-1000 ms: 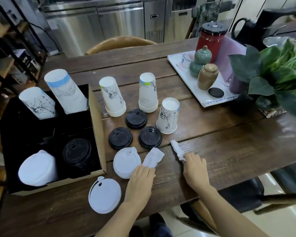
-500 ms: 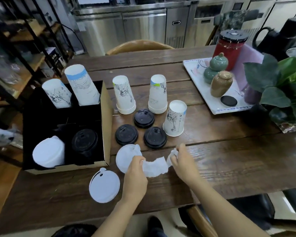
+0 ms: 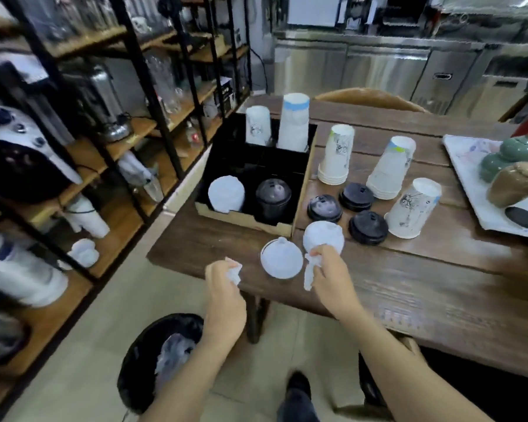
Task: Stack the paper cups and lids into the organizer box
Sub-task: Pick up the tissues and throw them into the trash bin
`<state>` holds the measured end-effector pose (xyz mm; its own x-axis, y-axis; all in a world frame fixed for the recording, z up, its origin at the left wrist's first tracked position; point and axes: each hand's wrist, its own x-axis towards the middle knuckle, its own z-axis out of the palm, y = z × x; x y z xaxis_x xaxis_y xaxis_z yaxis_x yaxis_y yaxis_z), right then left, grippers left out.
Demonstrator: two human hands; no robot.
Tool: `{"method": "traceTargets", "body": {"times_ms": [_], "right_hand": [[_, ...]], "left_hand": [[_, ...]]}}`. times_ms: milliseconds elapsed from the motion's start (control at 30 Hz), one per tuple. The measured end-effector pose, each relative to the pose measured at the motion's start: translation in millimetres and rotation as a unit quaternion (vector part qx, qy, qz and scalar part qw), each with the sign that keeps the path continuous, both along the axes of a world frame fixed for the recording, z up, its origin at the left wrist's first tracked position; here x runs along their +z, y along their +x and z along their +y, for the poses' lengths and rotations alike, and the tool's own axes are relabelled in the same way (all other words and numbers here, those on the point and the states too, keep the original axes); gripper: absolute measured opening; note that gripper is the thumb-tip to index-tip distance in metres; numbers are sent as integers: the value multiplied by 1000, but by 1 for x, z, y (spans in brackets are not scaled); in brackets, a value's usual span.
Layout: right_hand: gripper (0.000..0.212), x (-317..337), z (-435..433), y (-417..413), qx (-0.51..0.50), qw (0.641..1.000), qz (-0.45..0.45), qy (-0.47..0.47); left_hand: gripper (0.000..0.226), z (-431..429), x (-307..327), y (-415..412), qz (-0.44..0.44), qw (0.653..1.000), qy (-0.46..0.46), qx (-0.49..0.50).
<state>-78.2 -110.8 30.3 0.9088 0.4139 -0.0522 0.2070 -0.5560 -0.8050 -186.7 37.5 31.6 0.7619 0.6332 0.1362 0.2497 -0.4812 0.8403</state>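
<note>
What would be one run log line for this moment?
left hand: shut on crumpled white wrapper piece | right hand: shut on white wrapper strip | black round bin: below

Tiled floor, black shelving, steel counters

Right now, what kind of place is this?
Probably a cafe or drink shop's work area. Takeaway paper cups and black lids sit on a wooden table, stainless under-counter fridges line the back wall, and metal shelves hold glassware and appliances.
</note>
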Motion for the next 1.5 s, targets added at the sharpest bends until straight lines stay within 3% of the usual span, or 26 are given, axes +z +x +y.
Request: {"method": "traceTargets", "body": {"times_ms": [200, 367, 533, 700, 833, 1000, 1133, 1333, 1433, 1500], "right_hand": [[25, 2, 86, -75, 104, 994, -16, -15], [21, -12, 144, -126, 262, 964, -2, -44], [38, -31, 185, -132, 313, 944, 16, -103], [21, -60, 223, -131, 293, 943, 104, -121], [31, -102, 247, -121, 286, 937, 155, -128], [1, -172, 277, -117, 284, 929, 178, -157], [21, -260, 302, -121, 306, 917, 158, -203], [32, -401, 322, -142, 371, 894, 109, -227], [57, -451, 323, -148, 453, 840, 94, -284], [70, -458, 323, -148, 478, 811, 48, -335]], "left_hand": [[34, 55, -4, -122, 43, 991, -23, 124], [28, 89, -3, -181, 17, 955, -36, 295], [26, 112, -25, -211, 69, 938, -53, 335], [13, 135, -63, -208, 85, 908, -103, 398], [12, 154, -103, -193, 114, 899, -122, 405], [15, 177, -171, -178, 136, 885, -148, 420], [17, 199, -260, -180, 178, 881, -161, 407], [31, 221, -413, -186, 311, 892, -108, 309], [55, 218, -464, -189, 416, 881, -72, 215], [63, 213, -475, -194, 438, 877, -80, 180]]}}
